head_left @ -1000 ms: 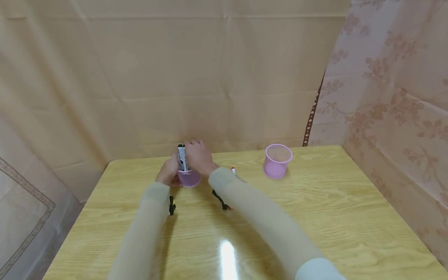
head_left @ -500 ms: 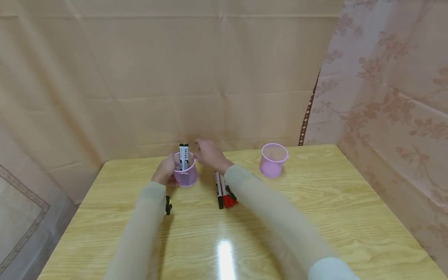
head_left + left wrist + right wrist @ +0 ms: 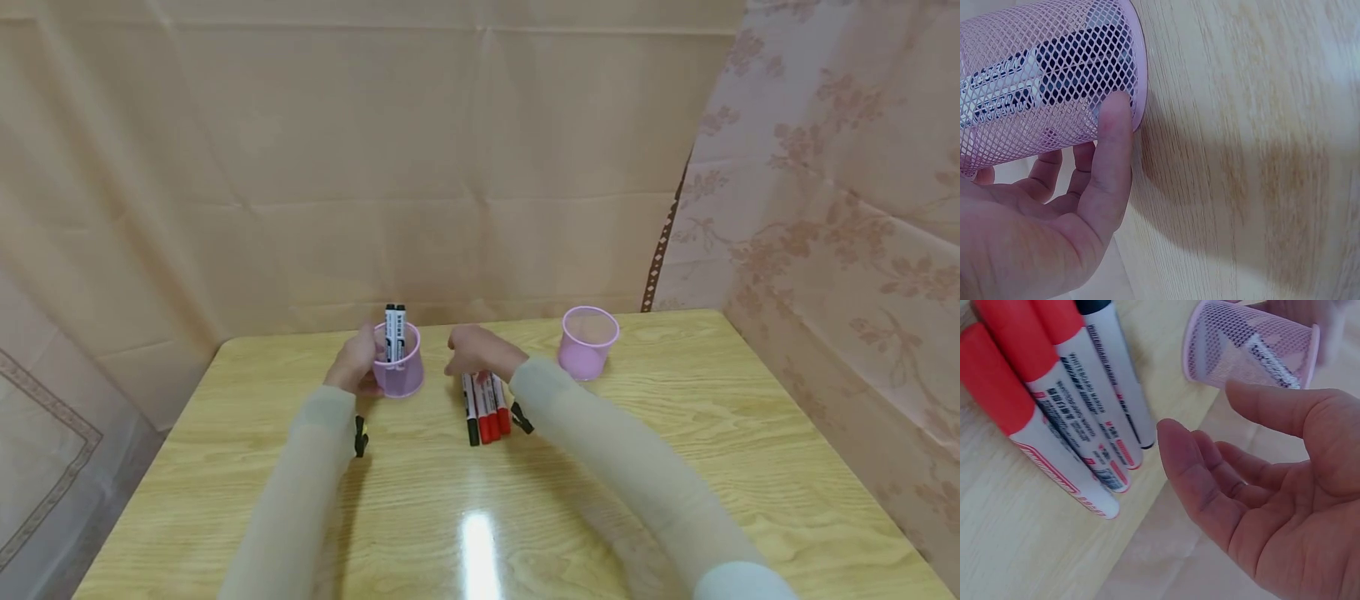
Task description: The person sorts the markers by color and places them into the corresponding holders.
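A pink mesh pen cup (image 3: pixel 405 385) stands at the back left of the table, with two black-capped markers (image 3: pixel 394 337) upright in it. My left hand (image 3: pixel 354 364) holds the cup from its left side; in the left wrist view the thumb (image 3: pixel 1113 134) lies against the mesh near the base. Three red-capped markers (image 3: pixel 492 421) and a black-capped marker (image 3: pixel 471 417) lie side by side on the table. My right hand (image 3: pixel 480 350) is over their far ends, fingers loosely bent and nothing in them, as the right wrist view shows.
A second pink mesh cup (image 3: pixel 585 358) with no markers in it stands at the back right. The wooden table (image 3: pixel 420 500) ends just behind both cups, where a beige cloth (image 3: pixel 360 167) hangs. A floral cloth (image 3: pixel 847 208) hangs along the right side.
My right hand has left the pen cup and moved right to the lying markers, uncovering them. My left hand stays at the cup, where the two black-capped markers remain upright.
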Motion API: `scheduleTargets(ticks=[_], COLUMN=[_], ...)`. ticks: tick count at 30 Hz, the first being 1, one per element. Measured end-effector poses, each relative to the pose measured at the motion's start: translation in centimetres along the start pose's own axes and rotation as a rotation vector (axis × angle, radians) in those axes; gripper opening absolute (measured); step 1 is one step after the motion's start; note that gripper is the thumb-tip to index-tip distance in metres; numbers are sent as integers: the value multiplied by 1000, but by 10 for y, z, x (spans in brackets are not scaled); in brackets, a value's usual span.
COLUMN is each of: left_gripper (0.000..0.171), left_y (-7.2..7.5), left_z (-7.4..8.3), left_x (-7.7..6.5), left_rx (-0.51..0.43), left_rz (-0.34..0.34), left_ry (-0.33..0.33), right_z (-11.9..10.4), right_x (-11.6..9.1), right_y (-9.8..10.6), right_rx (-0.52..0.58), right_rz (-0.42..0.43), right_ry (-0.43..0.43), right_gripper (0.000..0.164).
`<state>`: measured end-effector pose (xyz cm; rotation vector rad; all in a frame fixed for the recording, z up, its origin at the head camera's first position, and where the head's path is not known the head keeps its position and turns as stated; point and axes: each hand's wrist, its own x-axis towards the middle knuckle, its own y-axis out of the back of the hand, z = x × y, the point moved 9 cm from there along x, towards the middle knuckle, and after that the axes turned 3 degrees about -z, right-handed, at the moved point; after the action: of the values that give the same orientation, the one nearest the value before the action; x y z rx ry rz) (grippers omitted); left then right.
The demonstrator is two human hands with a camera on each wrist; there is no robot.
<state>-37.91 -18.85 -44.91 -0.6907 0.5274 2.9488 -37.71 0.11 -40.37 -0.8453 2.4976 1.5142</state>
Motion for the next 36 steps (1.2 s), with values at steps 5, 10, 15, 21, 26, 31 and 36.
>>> scheduleTargets(ticks=[5,10,15,21,26,31,36], left_gripper=[70,68,69,74,78,81,82], left_y=[0,1,1,1,0,0,1], left_z=[1,1,1,-1,-3,-4,-1], left_x=[0,0,0,0,2,2,2], left_rx=[-4,-8,-15,-19,-21,-27,-31], left_rz=[-4,3,3,-1,-11,-9,-6], left_ry=[7,12,7,14,18,19,7], right_z=[9,8,1,0,-4,-6,-4], right_x=[3,6,8,9,12,13,12], right_y=[-6,-9,-13,-19,-22,-23,-21], right_rx=[-6,-85,-260,-262,-310,-378,-397], right_rz=[17,59,85,70,86,114,116], right_ry=[-56,-40,-10,-20,4,-7,-28], right_gripper=[40,5,18,19,17,16,23])
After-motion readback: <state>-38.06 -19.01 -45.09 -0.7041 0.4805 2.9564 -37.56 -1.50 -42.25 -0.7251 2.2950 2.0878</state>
